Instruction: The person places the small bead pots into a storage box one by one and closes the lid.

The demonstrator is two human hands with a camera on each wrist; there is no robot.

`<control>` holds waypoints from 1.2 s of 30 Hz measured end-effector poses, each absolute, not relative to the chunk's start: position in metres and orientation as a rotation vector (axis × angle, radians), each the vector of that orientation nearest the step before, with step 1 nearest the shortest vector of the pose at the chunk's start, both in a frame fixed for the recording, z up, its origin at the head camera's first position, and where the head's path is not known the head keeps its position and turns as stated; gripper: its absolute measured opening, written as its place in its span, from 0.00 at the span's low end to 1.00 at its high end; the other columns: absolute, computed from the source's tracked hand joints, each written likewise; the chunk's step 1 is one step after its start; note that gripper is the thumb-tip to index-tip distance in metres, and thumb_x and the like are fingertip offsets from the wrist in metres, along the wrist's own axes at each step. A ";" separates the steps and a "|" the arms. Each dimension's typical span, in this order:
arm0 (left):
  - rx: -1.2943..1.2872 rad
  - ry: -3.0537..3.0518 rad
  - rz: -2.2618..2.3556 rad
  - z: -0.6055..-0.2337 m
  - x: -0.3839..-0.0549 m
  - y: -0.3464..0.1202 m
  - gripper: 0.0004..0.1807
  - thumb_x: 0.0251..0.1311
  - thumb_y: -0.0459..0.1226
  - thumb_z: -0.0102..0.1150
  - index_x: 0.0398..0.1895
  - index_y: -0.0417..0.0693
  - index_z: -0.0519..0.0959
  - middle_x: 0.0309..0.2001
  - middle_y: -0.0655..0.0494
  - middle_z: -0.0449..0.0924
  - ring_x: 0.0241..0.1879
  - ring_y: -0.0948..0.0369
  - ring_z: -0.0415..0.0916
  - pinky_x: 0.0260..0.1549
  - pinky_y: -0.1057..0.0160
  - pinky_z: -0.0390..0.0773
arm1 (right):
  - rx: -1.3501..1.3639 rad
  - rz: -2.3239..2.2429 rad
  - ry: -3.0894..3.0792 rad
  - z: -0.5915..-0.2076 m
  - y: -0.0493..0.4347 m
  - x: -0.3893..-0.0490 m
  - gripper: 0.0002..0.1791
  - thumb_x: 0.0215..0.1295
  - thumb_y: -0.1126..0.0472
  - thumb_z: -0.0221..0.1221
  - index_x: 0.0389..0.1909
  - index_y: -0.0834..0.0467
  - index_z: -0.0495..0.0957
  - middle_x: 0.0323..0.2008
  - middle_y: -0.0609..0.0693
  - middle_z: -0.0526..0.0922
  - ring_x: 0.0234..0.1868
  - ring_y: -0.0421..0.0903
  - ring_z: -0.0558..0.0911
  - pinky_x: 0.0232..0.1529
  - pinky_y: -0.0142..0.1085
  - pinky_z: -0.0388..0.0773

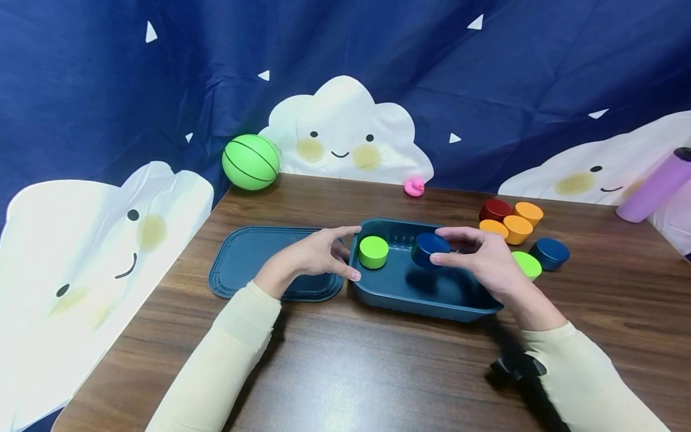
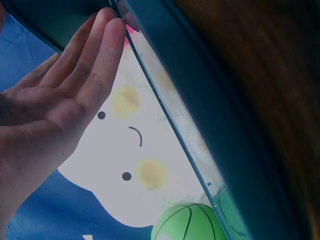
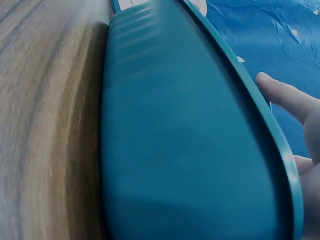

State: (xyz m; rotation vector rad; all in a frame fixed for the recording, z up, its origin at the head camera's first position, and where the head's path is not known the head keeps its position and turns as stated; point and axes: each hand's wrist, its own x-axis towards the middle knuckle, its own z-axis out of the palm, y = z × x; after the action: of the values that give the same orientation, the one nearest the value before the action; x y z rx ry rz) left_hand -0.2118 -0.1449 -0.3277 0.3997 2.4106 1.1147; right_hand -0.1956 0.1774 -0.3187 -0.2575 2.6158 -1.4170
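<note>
My right hand pinches a dark blue cylinder block between thumb and fingers, just above the floor of a teal plastic box. A shadow falls on the floor beneath the block. Inside the box's left end stands a bright green cylinder block. My left hand is at that end, thumb and fingers spread along the rim; in the left wrist view its fingers are straight against the box. From the right wrist, the box's side wall hides the held block.
The flat teal lid lies left of the box. To the right are a red block, several orange blocks, a blue block and a green block. A green ball, pink duck and purple cylinder stand farther back.
</note>
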 end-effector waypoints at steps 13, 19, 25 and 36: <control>0.401 2.424 1.100 -0.328 -0.212 -0.144 0.53 0.54 0.44 0.77 0.80 0.64 0.55 0.63 0.46 0.77 0.57 0.55 0.80 0.59 0.52 0.78 | -0.190 -1.424 2.577 -0.318 0.156 -0.196 0.39 0.60 0.43 0.71 0.69 0.55 0.73 0.68 0.58 0.73 0.63 0.56 0.70 0.58 0.43 0.71; 0.410 2.421 1.107 -0.329 -0.212 -0.145 0.53 0.53 0.44 0.77 0.80 0.63 0.55 0.63 0.45 0.76 0.60 0.53 0.78 0.59 0.52 0.78 | -0.174 -1.379 2.601 -0.321 0.148 -0.197 0.40 0.60 0.43 0.70 0.70 0.54 0.71 0.68 0.59 0.72 0.65 0.59 0.69 0.62 0.53 0.70; 0.416 2.421 1.111 -0.329 -0.212 -0.145 0.53 0.53 0.43 0.77 0.80 0.63 0.55 0.63 0.45 0.76 0.61 0.53 0.77 0.59 0.52 0.78 | -0.180 -1.296 2.657 -0.324 0.144 -0.201 0.40 0.61 0.42 0.69 0.71 0.55 0.71 0.67 0.62 0.73 0.63 0.59 0.70 0.63 0.55 0.71; 0.390 2.423 1.112 -0.328 -0.211 -0.143 0.53 0.53 0.43 0.77 0.80 0.64 0.55 0.63 0.45 0.77 0.60 0.53 0.78 0.60 0.51 0.78 | -0.192 -1.146 2.745 -0.325 0.130 -0.204 0.38 0.63 0.45 0.68 0.70 0.58 0.71 0.65 0.64 0.75 0.62 0.61 0.74 0.61 0.55 0.75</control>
State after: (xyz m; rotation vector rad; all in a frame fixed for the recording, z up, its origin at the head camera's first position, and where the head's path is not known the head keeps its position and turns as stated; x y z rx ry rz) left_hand -0.2114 -0.1434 -0.3281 0.3897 2.4225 1.1122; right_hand -0.2042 0.1299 -0.3253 -0.1924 2.7452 -1.1461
